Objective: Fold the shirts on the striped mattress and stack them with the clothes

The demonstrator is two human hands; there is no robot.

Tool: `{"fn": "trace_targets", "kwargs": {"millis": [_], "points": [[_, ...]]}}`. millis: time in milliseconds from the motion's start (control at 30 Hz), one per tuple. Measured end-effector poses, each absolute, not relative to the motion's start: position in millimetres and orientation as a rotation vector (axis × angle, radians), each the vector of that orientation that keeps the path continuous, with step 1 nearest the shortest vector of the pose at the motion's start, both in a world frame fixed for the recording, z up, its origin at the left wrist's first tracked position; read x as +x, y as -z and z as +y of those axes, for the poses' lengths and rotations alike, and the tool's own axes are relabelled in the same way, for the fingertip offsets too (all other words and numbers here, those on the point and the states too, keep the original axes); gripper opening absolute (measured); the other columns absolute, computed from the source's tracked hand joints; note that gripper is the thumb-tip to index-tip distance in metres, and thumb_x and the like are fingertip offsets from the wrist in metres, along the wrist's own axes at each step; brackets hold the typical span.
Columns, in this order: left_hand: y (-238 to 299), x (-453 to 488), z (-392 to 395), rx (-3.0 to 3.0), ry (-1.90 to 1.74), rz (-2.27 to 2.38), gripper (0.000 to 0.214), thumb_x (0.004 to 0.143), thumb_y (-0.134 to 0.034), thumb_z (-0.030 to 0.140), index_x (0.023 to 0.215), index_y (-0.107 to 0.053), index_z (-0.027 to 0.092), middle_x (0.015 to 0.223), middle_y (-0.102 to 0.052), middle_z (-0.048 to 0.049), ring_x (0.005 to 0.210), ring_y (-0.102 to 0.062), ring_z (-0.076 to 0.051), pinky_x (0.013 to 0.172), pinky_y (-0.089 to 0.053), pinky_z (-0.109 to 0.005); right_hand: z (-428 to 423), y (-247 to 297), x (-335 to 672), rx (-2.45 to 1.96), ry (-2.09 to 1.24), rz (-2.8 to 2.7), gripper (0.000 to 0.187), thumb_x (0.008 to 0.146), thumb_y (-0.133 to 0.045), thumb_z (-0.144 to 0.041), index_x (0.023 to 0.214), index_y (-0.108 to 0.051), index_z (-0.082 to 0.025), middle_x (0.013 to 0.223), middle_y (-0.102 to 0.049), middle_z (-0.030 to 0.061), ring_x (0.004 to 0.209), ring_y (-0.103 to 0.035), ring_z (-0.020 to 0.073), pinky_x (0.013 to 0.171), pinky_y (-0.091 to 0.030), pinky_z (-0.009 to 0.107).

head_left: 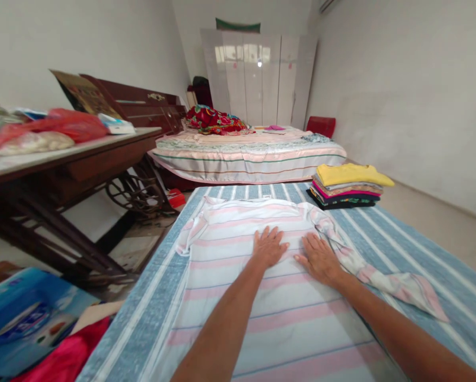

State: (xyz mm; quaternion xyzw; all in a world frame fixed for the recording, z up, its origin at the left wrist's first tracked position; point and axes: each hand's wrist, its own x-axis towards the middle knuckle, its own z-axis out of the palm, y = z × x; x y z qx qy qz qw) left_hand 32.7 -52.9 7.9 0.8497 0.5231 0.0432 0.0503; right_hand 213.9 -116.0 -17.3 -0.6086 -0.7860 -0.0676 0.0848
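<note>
Both hands unclenched, grasping nothing: left hand (269, 246) at centre of frame, right hand (320, 260) just to its right. Palms down on the fabric, fingers somewhat spread and pointing up-frame; the two hands do not touch.

Under them: striped shirt (285, 307), white with pink bands and thin blue lines, laid out from centre to the bottom edge, neck end up-frame. Right-hand sleeve (413, 291) trails loosely to the lower right. Left-hand sleeve (190, 236) ends close to the shoulder; cannot tell if it is folded under. Faint wrinkles across the body.

Support: blue-and-white striped sheet (408, 254).

On the sheet, right of centre beyond the shirt's shoulder: stack of folded clothes (345, 192), yellow garment (353, 174) on top, with pink and dark layers lower down.

Surroundings. Upper centre: bed (246, 165) with striped cover and red floral quilt (218, 119); pale glossy wardrobe (254, 79) behind it. Left side: treadle sewing bench (90, 159) carrying a red plastic bag (71, 124), spoked wheel (122, 193) beneath. Lower left: blue carton (23, 318), with crimson cloth (69, 354) nearby.
</note>
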Motion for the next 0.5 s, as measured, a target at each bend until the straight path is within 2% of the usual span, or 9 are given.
{"fn": "trace_targets", "kwargs": {"millis": [100,233,500], "points": [[-12.4,28.9,-54.8,2.575,-0.12,1.596,0.058,0.091,-0.019,0.052,0.139,-0.034,0.023,0.151,-0.025,-0.0029,0.138,-0.018,-0.025,0.109,-0.015,-0.055,-141.8,18.6,208.0,-1.674,0.144,-2.412,0.07,0.091,-0.027,-0.059,0.136,-0.04,-0.006,0.143,-0.034,0.0208,0.133,-0.028,0.0313,0.106,-0.027,0.048],[-15.6,18.9,-70.4,2.576,-0.087,1.599,0.058,0.092,-0.021,0.05,0.138,-0.034,0.018,0.151,-0.024,-0.0075,0.139,-0.016,-0.023,0.111,-0.015,-0.049,-171.1,21.9,204.5,-1.637,0.03,-2.418,0.073,0.09,-0.025,-0.061,0.136,-0.04,-0.006,0.144,-0.032,0.0209,0.135,-0.024,0.031,0.106,-0.026,0.05],[-12.1,12.0,-91.1,2.551,0.002,1.626,0.063,0.091,-0.018,0.055,0.141,-0.029,0.02,0.153,-0.017,-0.0069,0.14,-0.012,-0.023,0.111,-0.013,-0.048,-214.8,25.2,212.1,-1.59,-0.003,-2.44,0.07,0.089,-0.032,-0.061,0.139,-0.038,-0.012,0.146,-0.029,0.0161,0.136,-0.022,0.0286,0.107,-0.026,0.048]]}}
